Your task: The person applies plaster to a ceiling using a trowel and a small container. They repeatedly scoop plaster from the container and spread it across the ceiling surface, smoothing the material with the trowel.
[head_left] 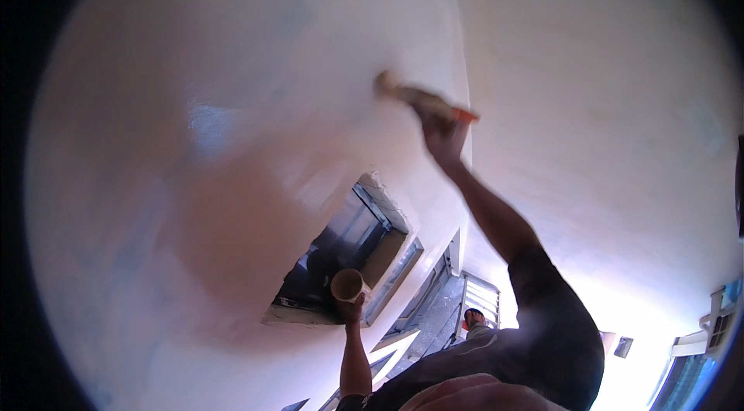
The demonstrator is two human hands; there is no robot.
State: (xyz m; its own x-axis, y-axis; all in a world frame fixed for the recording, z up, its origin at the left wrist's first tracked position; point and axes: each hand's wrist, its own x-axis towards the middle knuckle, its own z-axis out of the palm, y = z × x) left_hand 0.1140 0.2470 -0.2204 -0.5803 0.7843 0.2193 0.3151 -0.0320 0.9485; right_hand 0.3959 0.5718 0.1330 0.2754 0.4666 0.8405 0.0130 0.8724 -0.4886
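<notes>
My right hand [444,140] is raised high, its fingers closed around a paintbrush [415,95] with an orange handle end. The brush head is blurred and lies against or very close to the pale wall [294,78], to the left of the corner line; I cannot tell whether it touches. Lower down, my left hand [351,310] grips a pale, round, open-topped cup [348,285] from below, in front of a window recess. What the cup holds is not visible. A patch of the wall [209,120] at the left shines as if wet.
The recessed window [329,256] has rough plaster edges [387,202]. A second pale surface [589,101] meets the wall at the corner line. Below are a white ladder-like frame [482,295], a foot [474,319] beside it, and a grey floor [434,322]. Bright light enters at lower right.
</notes>
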